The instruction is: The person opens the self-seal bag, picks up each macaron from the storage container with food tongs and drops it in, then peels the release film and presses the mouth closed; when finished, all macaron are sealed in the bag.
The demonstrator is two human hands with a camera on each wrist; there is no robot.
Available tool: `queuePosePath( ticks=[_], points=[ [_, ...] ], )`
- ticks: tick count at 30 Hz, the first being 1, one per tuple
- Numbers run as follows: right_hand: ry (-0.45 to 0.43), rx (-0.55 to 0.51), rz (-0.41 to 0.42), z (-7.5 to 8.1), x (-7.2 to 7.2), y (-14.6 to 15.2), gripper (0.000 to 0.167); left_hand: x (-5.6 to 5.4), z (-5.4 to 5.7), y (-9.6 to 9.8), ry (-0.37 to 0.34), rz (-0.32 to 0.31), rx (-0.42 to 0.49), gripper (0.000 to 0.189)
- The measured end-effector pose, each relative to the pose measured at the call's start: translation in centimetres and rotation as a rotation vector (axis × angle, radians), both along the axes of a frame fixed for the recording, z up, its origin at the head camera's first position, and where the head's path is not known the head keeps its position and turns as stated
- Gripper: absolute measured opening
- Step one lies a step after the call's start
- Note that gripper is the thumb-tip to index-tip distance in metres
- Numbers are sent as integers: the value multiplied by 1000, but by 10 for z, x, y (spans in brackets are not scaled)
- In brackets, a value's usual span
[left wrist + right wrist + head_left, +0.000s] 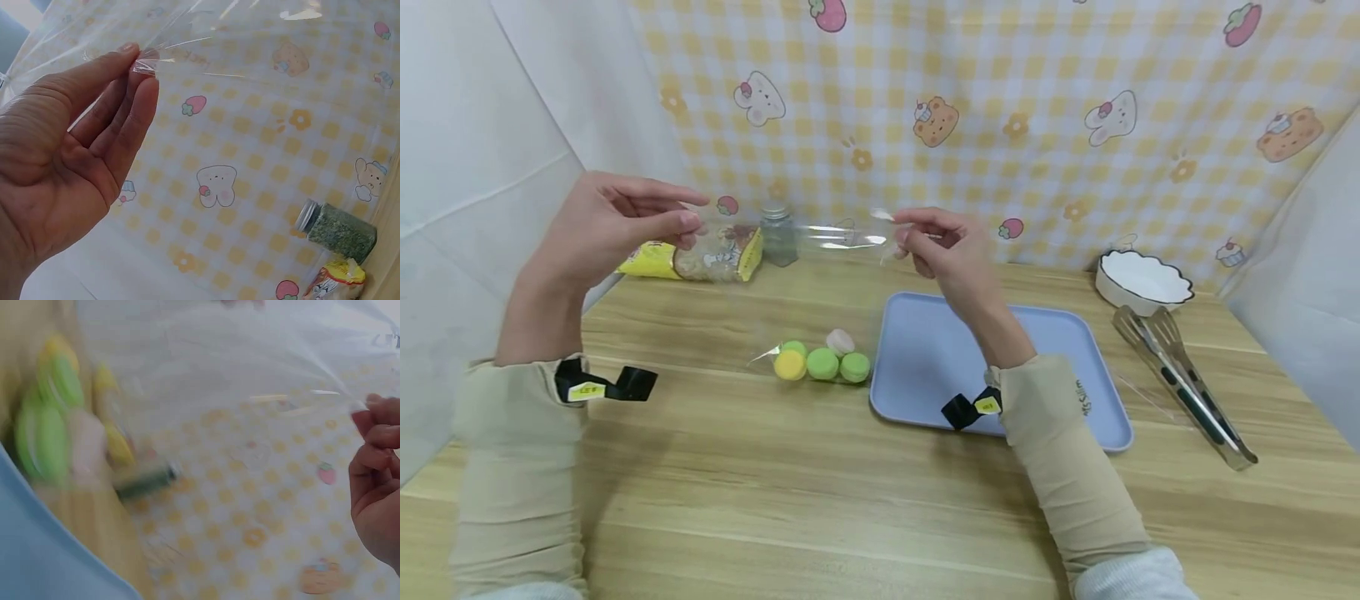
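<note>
A large clear plastic bag (842, 240) is stretched between my raised hands. My left hand (598, 229) pinches one upper corner between thumb and fingers; the left wrist view has the film (147, 65) bunched at the fingertips. The opposite corner is pinched by my right hand (951, 254). Several macarons (822, 364), green, yellow and pale pink, cluster at the bag's lower end, left of the blue tray. In the right wrist view the green macarons (42, 437) are blurred.
The blue tray (917, 375) lies under my right forearm. Metal tongs (1187, 387) and a white scalloped dish (1142, 279) stand at the right. Behind the bag are a jar of green flakes (779, 237) and a yellow snack packet (655, 260), before a checked curtain (880, 108).
</note>
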State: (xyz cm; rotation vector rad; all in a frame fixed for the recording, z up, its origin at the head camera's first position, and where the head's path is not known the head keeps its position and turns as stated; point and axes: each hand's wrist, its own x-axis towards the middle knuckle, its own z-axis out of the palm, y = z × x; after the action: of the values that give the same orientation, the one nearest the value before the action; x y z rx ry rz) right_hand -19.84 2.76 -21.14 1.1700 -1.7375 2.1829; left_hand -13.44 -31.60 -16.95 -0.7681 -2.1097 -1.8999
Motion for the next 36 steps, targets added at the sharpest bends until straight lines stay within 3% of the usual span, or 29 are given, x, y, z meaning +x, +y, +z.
queuePosePath(
  ticks=[2,4,8,11,15,22,25,29,32,36],
  points=[
    [-102,-115,94,-4,0,-4,31,0,-2,0,5,25,9,21],
    [-183,-187,155,-8,0,-7,38,-1,-3,0,17,8,24,21],
    [-258,-231,190,-12,-2,-7,39,-5,-6,2,7,-130,100,21],
    [-281,-242,226,-14,-4,-6,38,-8,-7,1,1,-266,145,24],
    [-268,-243,285,-17,-7,-4,36,-11,-9,0,23,-396,170,28],
    [-222,-194,343,-17,-8,3,39,-16,-14,1,33,-549,241,26],
    [-186,-137,325,-15,-7,7,38,-16,-13,1,50,-553,231,23],
    [-94,-28,228,-10,-6,12,35,-13,-10,1,63,-523,191,25],
    [5,56,136,-5,-5,17,30,-9,-8,2,83,-501,138,26],
    [81,129,92,2,-2,22,25,-4,-4,2,118,-452,58,26]
  ],
)
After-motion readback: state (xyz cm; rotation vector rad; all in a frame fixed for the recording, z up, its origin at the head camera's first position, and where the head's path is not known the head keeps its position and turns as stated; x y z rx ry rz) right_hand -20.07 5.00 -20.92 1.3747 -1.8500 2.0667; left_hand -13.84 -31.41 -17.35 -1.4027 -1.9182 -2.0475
